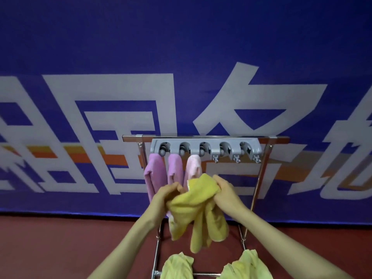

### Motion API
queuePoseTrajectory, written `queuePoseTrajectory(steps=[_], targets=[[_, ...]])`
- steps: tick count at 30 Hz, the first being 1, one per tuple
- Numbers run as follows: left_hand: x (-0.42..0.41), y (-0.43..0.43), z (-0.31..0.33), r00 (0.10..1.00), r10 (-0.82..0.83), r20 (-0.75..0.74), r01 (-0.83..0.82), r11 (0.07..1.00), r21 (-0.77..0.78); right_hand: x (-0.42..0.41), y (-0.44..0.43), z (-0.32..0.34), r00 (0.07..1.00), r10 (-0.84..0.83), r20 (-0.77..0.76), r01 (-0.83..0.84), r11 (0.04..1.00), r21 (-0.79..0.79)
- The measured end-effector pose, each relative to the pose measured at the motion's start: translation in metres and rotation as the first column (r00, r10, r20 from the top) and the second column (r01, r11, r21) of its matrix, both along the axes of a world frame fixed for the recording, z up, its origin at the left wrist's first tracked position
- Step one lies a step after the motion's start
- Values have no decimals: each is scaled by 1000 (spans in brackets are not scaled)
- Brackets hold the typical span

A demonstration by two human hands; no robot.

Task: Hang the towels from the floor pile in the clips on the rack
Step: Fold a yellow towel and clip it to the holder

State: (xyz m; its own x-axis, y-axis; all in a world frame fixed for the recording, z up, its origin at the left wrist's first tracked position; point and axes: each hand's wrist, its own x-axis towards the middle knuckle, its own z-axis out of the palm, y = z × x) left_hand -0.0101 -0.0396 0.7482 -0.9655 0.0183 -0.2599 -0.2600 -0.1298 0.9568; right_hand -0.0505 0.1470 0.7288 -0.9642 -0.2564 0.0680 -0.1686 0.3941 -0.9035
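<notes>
Both hands hold a yellow towel (pixel 199 210) bunched up in front of the rack. My left hand (pixel 167 193) grips its left side and my right hand (pixel 225 190) grips its upper right corner. The grey clip bar (pixel 205 151) is fixed to the metal rack (pixel 261 178) just above. Its three left clips hold two purple towels (pixel 155 174) and a pale pink towel (pixel 193 168). The two right clips carry nothing. Light yellow-green towels (pixel 177 266) lie in a pile on the floor at the rack's base.
A blue banner (pixel 181 57) with large white characters hangs right behind the rack. The floor (pixel 60 248) is dark red. The rack's lower frame bars (pixel 157 256) stand between me and the towel pile.
</notes>
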Motion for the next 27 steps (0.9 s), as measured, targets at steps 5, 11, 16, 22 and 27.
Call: queuePoseTrajectory(steps=[5,11,16,22,27], targets=[[-10,23,-9,955,85,283,-96,995,28,1,4,10,983,88,-160,-89,996,3],[-33,33,2,981,136,138,-154,979,131,-8,9,6,957,204,-206,-189,978,91],[-42,30,15,984,178,15,-178,983,-35,-6,8,-2,948,257,-186,-224,958,181],[-43,31,41,989,126,-83,-118,989,92,-6,13,-8,977,210,41,-213,973,92],[-37,32,61,975,89,-205,-71,993,91,-5,12,-3,984,116,133,-106,991,-80]])
